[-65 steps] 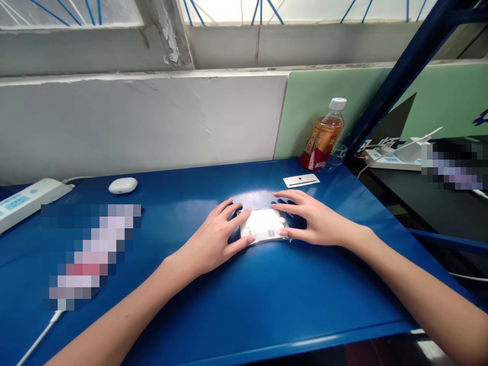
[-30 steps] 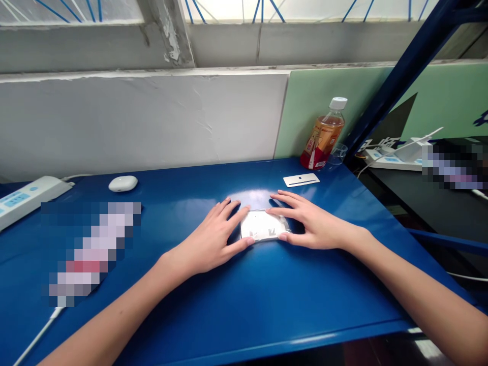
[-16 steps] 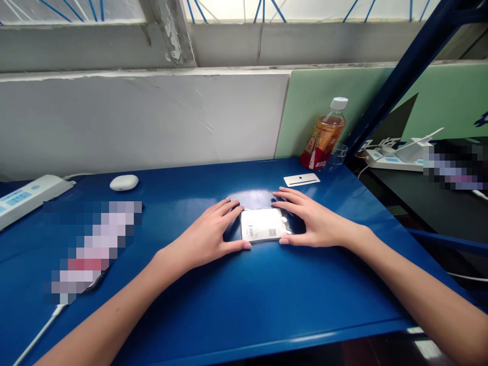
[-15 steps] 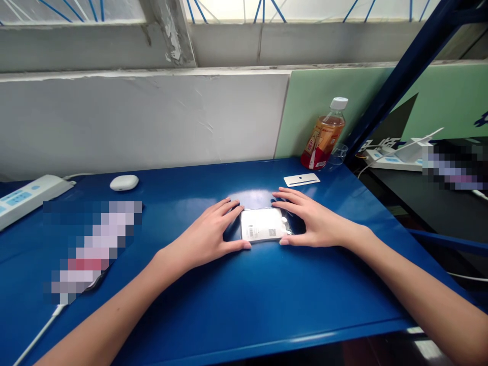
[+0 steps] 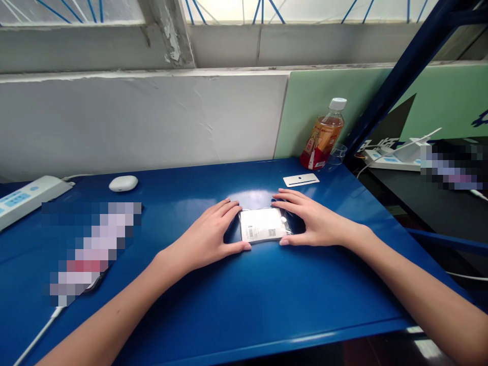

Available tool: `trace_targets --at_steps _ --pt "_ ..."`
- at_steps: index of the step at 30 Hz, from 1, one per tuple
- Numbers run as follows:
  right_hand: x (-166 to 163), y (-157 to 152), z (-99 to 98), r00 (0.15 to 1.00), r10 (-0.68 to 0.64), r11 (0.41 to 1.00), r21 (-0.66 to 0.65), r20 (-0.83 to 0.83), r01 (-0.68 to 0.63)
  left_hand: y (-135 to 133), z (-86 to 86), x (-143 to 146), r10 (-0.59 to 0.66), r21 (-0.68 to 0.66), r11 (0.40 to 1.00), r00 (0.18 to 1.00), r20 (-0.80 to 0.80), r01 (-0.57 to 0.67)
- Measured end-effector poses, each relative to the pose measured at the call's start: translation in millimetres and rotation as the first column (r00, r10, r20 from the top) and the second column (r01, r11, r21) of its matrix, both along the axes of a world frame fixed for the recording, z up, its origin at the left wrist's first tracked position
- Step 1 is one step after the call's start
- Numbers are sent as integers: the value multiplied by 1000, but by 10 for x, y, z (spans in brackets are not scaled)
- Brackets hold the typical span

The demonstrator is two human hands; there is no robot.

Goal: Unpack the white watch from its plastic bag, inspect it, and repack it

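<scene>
A small flat white packet (image 5: 261,223) in clear plastic wrap lies on the blue table, with a barcode and a square code printed on its upper face. At its left end rests my left hand (image 5: 213,229), thumb near the lower edge and fingertips at the upper corner. My right hand (image 5: 308,218) frames the right end the same way, beside the loose clear plastic. Fingers and thumbs of both hands are spread apart, and whether they press on the packet is hard to tell. Just behind my right hand is a white card (image 5: 301,180) with a dark stripe.
A drink bottle (image 5: 323,137) stands at the back right, near a blue post (image 5: 396,76). On the left are a white earbud case (image 5: 123,183), a power strip (image 5: 30,197) and a blurred-out phone (image 5: 95,249) with a white cable (image 5: 36,335). The table's front edge (image 5: 285,346) runs below.
The view has shifted very slightly. Both hands and the packet stay in the same place.
</scene>
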State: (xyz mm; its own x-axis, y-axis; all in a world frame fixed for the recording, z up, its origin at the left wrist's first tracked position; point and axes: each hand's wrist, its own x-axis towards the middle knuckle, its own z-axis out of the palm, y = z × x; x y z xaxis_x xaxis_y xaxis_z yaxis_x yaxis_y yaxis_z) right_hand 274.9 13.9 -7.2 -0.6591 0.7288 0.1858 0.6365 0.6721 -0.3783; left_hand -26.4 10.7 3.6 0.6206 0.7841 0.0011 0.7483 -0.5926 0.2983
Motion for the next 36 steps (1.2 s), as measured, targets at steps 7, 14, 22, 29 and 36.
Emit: trace_targets --at_steps 7,14,22,29,36 --pt "48 9 30 999 36 999 9 2 -36 -10 19 21 -7 5 1000 999 -47 7" --pt "32 5 3 999 34 999 6 -4 -34 -44 -56 47 -22 28 999 1000 15 22" --pt "2 -16 28 999 32 999 11 1 -32 -63 -90 114 -6 26 1000 998 59 4" --pt "-30 -33 53 999 52 999 8 1 -52 -66 -112 123 -28 34 999 995 95 25" --pt "-30 -38 35 999 38 999 5 -4 -38 -87 -120 131 -97 35 995 994 51 95"
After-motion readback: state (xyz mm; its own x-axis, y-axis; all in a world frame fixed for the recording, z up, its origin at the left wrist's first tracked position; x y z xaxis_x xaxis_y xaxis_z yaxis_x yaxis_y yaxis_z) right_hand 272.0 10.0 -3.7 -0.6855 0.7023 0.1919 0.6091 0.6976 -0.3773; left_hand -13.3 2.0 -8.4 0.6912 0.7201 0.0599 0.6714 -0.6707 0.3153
